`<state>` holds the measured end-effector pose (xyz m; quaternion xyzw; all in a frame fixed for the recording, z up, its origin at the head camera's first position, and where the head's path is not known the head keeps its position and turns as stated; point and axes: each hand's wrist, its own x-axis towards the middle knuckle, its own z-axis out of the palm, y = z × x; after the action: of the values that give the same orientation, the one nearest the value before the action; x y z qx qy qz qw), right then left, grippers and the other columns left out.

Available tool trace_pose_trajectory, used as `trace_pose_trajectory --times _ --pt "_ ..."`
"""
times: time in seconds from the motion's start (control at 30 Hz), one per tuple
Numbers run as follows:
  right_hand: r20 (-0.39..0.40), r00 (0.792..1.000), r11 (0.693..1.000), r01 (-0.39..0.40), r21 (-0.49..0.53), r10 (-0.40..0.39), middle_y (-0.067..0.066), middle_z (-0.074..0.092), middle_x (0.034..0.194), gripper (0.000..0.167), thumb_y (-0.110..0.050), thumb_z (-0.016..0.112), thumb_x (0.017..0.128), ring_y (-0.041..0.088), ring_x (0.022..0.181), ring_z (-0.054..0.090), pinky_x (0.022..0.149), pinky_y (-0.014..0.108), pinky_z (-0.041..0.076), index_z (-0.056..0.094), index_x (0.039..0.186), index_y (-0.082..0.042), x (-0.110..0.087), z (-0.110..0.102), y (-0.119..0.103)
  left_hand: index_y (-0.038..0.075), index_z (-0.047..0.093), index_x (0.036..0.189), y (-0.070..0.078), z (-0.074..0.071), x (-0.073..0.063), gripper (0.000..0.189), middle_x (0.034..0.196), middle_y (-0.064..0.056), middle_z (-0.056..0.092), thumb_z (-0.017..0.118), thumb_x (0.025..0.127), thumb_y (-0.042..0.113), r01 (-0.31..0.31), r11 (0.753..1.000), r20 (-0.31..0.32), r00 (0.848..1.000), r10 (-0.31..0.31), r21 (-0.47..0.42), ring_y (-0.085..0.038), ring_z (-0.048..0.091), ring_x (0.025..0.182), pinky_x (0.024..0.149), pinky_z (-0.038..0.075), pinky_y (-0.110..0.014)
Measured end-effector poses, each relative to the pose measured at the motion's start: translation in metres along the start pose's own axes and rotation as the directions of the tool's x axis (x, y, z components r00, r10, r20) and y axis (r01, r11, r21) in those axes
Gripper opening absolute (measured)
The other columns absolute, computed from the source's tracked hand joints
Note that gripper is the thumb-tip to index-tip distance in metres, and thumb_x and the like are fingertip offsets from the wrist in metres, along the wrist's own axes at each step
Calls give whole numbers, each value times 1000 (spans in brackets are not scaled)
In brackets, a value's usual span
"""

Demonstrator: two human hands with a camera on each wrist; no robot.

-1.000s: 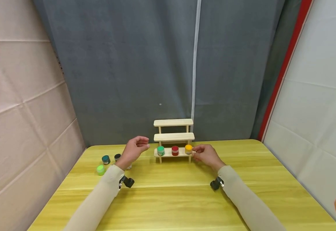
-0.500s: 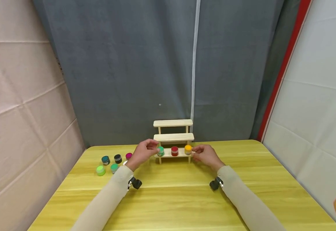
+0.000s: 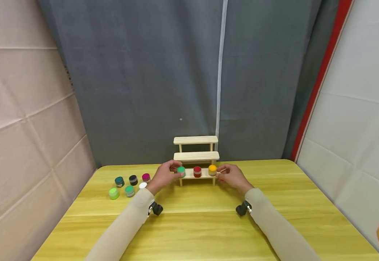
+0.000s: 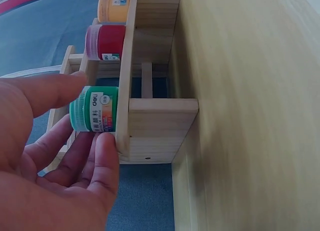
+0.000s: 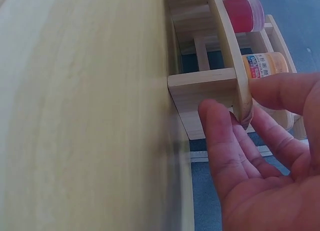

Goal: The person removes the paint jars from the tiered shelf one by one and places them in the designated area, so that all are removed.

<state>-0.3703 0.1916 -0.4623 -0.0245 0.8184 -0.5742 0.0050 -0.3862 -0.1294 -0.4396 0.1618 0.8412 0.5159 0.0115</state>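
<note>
A three-step wooden display rack [image 3: 196, 156] stands at the back of the table. On its lowest step are a green paint jar [image 4: 95, 109], a red paint jar [image 3: 197, 172] and a yellow-orange paint jar [image 3: 212, 170], left to right. My left hand [image 3: 165, 176] has its thumb and fingers around the green jar at the step's left end. At the other end, my right hand [image 3: 234, 177] pinches the step's rounded tip, beside the yellow-orange jar. In the right wrist view the thumb [image 5: 280, 93] lies close to that jar's base.
Left of my left hand, several more jars stand on the table: teal [image 3: 119, 181], black [image 3: 133, 179], magenta [image 3: 146, 177], light green [image 3: 113, 193], green [image 3: 129, 191] and white-lidded [image 3: 142, 185]. A grey curtain [image 3: 137, 90] hangs right behind the rack.
My left hand has moved right, from beside the loose jars to the green jar on the lowest step, and closed around it. The right hand has stayed at the rack's right end.
</note>
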Motion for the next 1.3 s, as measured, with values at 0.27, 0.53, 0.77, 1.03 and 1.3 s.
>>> trace_pose_trajectory --times 0.27,0.53,0.77,1.03,1.3 --pt "5 1000 1000 -3 11 3 14 73 99 26 -11 78 96 20 82 73 77 35 65 71 119 -1 1 -3 2 14 70 128 4 6 0 36 116 -4 73 82 94 17 11 999 -3 1000 -11 33 -20 68 108 90 60 -36" --pt "2 1000 1000 -13 0 13 14 74 100 30 -10 79 95 19 82 72 77 33 65 72 123 -1 0 -7 6 14 70 128 4 8 -1 35 117 -6 72 81 95 19 6 999 -10 1000 -6 44 -20 67 107 89 61 -36" --pt "-2 1000 1000 -14 -16 14 14 72 103 31 -11 78 96 19 83 72 79 34 65 72 125 -2 -1 -7 2 14 70 129 4 7 -5 36 116 -3 72 81 96 19 5 999 -19 1000 -4 38 -20 67 108 90 61 -37" --pt "-8 1000 1000 -10 -11 10 14 72 102 31 -9 78 95 17 81 72 78 35 65 72 125 0 0 -7 0 14 71 127 2 2 -7 35 115 -1 73 82 94 20 3 1000 -19 1000 -3 25 -18 68 107 93 61 -38" --pt "-9 1000 1000 -11 -11 11 15 72 102 32 -10 78 95 20 84 73 78 35 66 72 126 -1 -1 -6 1 18 71 126 -2 -5 -14 35 121 -1 73 83 94 23 5 1000 -18 1000 -5 20 -20 70 114 98 60 -41"
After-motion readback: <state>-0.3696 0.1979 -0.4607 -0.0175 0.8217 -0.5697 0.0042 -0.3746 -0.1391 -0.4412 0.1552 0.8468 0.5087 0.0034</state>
